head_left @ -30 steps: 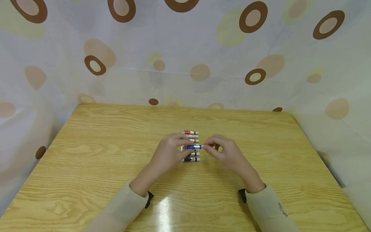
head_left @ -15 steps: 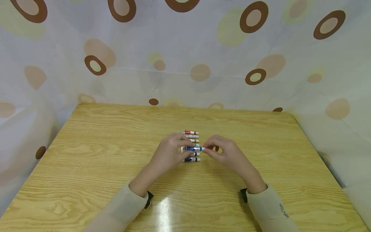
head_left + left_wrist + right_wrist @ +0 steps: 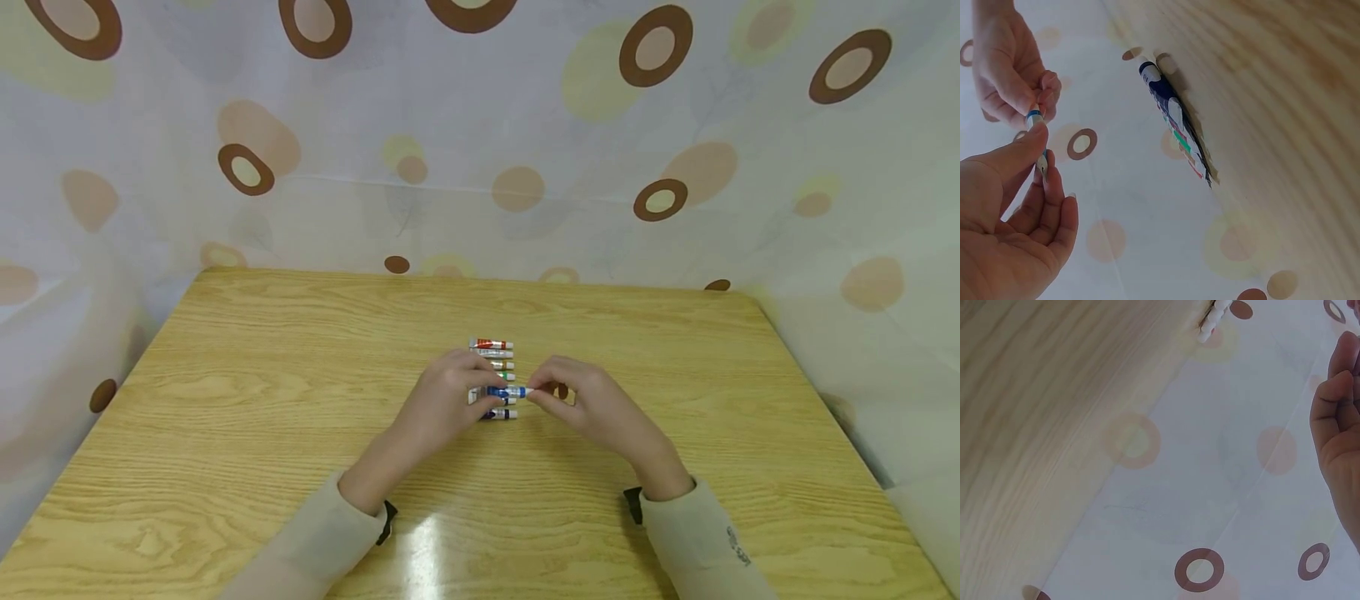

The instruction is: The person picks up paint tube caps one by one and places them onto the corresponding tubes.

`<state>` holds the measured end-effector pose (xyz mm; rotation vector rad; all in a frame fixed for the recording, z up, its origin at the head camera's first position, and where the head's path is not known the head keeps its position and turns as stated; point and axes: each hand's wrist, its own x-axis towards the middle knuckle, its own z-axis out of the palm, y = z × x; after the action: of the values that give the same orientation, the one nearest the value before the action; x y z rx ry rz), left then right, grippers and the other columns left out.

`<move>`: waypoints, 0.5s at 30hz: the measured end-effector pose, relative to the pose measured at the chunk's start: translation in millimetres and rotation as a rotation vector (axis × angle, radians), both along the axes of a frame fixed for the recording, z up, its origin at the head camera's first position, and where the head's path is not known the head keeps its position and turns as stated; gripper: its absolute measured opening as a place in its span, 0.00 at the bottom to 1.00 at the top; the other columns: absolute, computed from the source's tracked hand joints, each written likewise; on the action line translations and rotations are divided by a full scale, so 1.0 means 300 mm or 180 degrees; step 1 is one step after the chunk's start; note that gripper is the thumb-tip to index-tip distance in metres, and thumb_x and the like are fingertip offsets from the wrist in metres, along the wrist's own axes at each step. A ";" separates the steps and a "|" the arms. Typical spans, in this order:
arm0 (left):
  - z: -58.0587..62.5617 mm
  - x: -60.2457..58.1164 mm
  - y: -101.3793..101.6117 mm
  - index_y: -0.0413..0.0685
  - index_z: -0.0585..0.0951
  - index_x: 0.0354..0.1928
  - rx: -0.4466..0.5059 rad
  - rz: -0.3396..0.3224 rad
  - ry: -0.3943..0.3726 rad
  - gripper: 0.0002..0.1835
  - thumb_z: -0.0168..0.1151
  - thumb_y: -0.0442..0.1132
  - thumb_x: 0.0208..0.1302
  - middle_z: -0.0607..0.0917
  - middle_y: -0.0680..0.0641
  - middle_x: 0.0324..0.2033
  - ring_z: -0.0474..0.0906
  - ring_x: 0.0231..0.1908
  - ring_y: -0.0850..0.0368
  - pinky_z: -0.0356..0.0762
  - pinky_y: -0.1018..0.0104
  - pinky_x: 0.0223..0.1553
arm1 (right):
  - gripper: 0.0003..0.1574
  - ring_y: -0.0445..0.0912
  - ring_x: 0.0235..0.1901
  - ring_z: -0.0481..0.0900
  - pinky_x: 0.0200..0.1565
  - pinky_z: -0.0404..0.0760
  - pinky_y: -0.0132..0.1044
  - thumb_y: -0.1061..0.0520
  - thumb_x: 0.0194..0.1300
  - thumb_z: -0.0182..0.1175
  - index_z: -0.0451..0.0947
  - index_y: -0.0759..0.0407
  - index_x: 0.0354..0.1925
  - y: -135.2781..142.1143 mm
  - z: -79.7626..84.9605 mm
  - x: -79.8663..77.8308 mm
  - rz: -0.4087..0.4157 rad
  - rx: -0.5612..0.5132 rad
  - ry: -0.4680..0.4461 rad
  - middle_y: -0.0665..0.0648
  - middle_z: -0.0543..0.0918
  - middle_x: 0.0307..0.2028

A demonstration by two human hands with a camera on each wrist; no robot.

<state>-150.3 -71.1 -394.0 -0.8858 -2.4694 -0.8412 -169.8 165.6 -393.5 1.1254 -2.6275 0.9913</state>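
A small blue paint tube (image 3: 513, 392) is held between the thumb and fingers of my left hand (image 3: 442, 398), raised over a row of similar tubes. My right hand (image 3: 592, 400) pinches the tube's white cap end with thumb and forefinger. The left wrist view shows both hands on the same paint tube (image 3: 1035, 119), clear of the table. Beneath, the row includes a red tube (image 3: 492, 344) at the far end and a dark blue or purple tube (image 3: 504, 414) nearest me. My left fingers cover much of the row. In the right wrist view, my right hand (image 3: 1340, 434) is cut off at the edge.
The tubes lie side by side on a wood-grain table (image 3: 300, 350), white caps pointing right. A pale curtain (image 3: 465, 108) with brown and yellow ovals hangs behind the table and along both sides.
Both hands and the blue paint tube have come slightly nearer to me, down over the near tubes. The grip of the left hand looks the same, and the right fingers stay at the cap.
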 end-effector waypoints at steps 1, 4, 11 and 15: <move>0.000 0.001 0.001 0.46 0.92 0.36 -0.0008 0.0000 0.0004 0.07 0.79 0.35 0.54 0.90 0.51 0.37 0.84 0.41 0.56 0.85 0.65 0.48 | 0.03 0.34 0.33 0.76 0.34 0.79 0.30 0.61 0.69 0.67 0.85 0.54 0.40 0.001 -0.001 -0.001 -0.0002 0.0013 -0.0008 0.47 0.84 0.34; 0.000 0.003 0.003 0.46 0.92 0.36 -0.0025 -0.0011 -0.0061 0.08 0.79 0.36 0.54 0.89 0.51 0.37 0.84 0.42 0.57 0.85 0.66 0.47 | 0.03 0.34 0.33 0.76 0.35 0.79 0.30 0.61 0.69 0.67 0.85 0.53 0.40 0.004 0.001 -0.001 -0.0007 0.0045 -0.0036 0.46 0.84 0.34; 0.010 0.004 0.000 0.48 0.92 0.39 -0.0188 -0.0141 -0.0440 0.10 0.79 0.41 0.55 0.89 0.52 0.34 0.80 0.35 0.59 0.79 0.73 0.37 | 0.04 0.33 0.33 0.78 0.36 0.80 0.30 0.62 0.66 0.69 0.84 0.54 0.38 0.005 0.005 0.011 0.0074 0.0068 -0.0028 0.46 0.85 0.34; 0.014 0.003 0.006 0.49 0.92 0.38 -0.0444 -0.0176 -0.0422 0.07 0.78 0.41 0.58 0.89 0.53 0.34 0.79 0.34 0.61 0.79 0.71 0.38 | 0.05 0.33 0.33 0.78 0.36 0.81 0.30 0.62 0.65 0.70 0.84 0.54 0.37 0.004 0.000 0.019 0.0083 0.0121 0.0004 0.46 0.84 0.33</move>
<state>-149.4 -69.3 -389.8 -0.9793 -2.6568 -0.7765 -164.1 166.8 -393.4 1.1712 -2.6480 0.9488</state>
